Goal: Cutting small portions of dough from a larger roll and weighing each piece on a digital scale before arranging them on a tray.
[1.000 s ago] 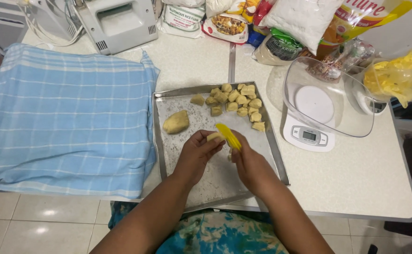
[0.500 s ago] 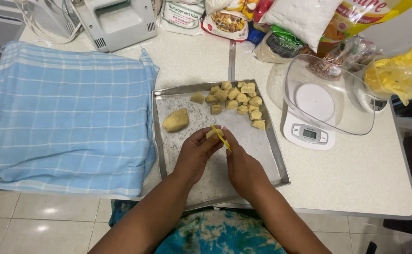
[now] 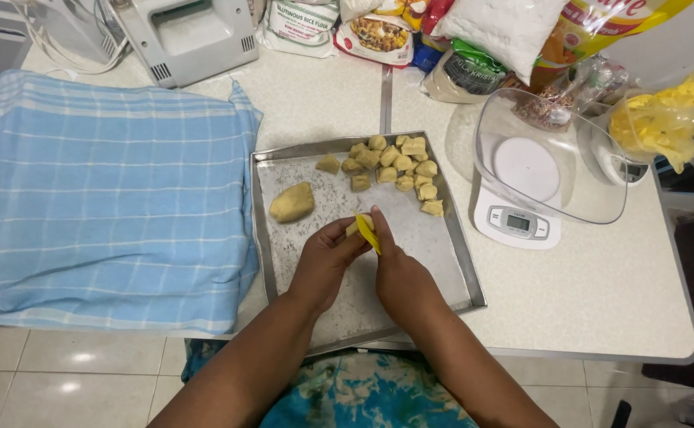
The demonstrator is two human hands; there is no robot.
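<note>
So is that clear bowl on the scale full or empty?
Empty: the clear bowl shows the scale platform through its bottom, nothing inside.

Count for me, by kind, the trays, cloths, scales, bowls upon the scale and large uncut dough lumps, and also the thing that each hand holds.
Metal tray: 1
Blue checked cloth: 1
Kitchen scale: 1
Clear bowl: 1
Large dough lump: 1
Small dough piece, in left hand: 1
Yellow scraper, in right hand: 1
Total: 7

One head-worn camera looks steeply down from above the person, facing forward over the worktop [image 3: 585, 317], close enough to fill the frame with it.
</note>
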